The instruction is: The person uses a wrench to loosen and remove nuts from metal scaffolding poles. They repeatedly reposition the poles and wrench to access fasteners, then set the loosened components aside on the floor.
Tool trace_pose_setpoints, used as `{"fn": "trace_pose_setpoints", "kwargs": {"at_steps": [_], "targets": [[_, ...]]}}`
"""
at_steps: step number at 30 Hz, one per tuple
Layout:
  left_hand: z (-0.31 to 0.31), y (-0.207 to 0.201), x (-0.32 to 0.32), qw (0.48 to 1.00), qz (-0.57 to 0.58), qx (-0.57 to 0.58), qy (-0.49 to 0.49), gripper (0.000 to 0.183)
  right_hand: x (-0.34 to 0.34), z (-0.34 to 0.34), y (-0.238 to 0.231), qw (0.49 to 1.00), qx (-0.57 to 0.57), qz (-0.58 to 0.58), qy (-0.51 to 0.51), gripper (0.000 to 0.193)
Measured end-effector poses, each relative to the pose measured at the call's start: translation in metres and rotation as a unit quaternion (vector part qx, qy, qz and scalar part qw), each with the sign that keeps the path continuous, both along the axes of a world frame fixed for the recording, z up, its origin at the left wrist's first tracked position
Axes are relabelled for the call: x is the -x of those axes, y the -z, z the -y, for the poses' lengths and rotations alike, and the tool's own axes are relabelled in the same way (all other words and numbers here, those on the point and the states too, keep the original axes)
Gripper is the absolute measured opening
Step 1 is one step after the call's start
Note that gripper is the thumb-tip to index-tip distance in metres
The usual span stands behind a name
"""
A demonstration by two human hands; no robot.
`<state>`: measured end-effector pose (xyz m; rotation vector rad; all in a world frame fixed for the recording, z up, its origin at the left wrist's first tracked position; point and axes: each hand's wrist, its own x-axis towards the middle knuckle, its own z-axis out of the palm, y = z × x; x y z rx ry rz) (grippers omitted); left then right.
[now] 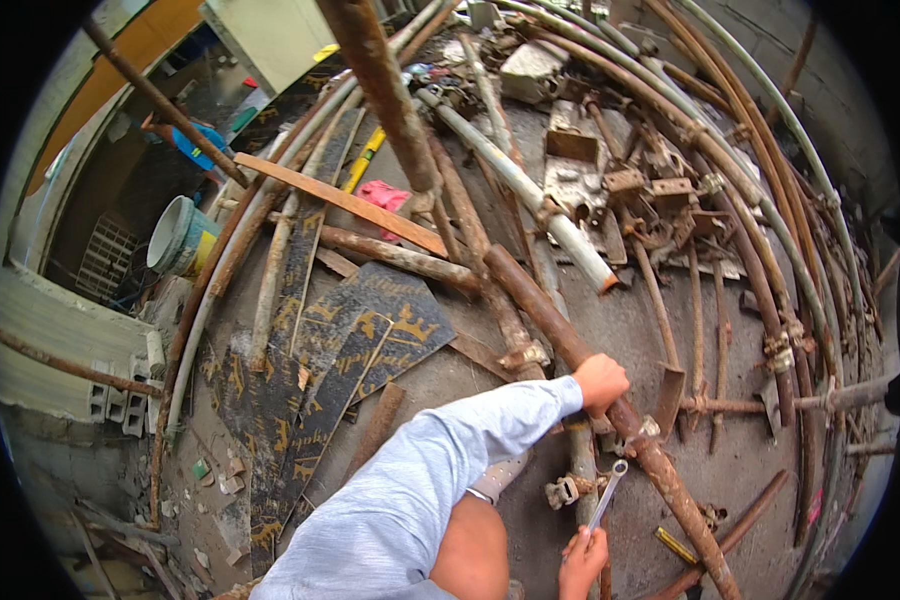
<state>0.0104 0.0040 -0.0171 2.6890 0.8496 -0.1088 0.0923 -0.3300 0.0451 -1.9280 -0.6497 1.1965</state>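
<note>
My left hand point(600, 385), at the end of a light grey sleeve, is closed around a thick rusty steel pipe point(670, 480) that slants from the middle down to the lower right. Lower down, my right hand point(582, 563) grips the shank of a silver wrench point(609, 494), its ring end pointing up. Beside that ring end, a metal scaffold clamp point(562, 492) sits at another pipe running beneath. A second clamp point(647, 430) is on the rusty pipe, just below my left hand. The wrench's ring appears apart from both clamps.
Black printed panels point(320, 370) lie left of my arm. A wooden plank point(340, 203), a yellow spirit level point(367, 160) and a pink cloth point(382, 205) are farther off. Rusty brackets point(670, 190) are heaped at the far right. A bucket point(172, 236) stands left; long pipes point(770, 210) line the right.
</note>
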Motion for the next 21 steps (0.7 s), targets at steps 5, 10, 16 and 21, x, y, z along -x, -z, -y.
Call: {"fn": "trace_pose_setpoints", "kwargs": {"at_steps": [5,10,16,21], "targets": [[-0.002,0.001,0.002,0.999,-0.001,-0.026,0.021,0.032,0.012,-0.027,-0.003,0.986,-0.031,0.164,0.014,0.045],[-0.007,-0.013,-0.008,0.996,-0.080,0.012,0.029,0.038,0.006,-0.030,0.002,0.944,-0.090,0.317,-0.005,0.043],[-0.008,-0.009,-0.009,0.998,-0.059,-0.020,0.010,0.027,-0.006,-0.031,0.018,0.948,-0.080,0.306,-0.029,0.047],[-0.004,-0.004,-0.009,0.998,-0.062,-0.023,0.016,0.026,-0.005,-0.034,0.016,0.948,-0.060,0.311,-0.033,0.044]]}}
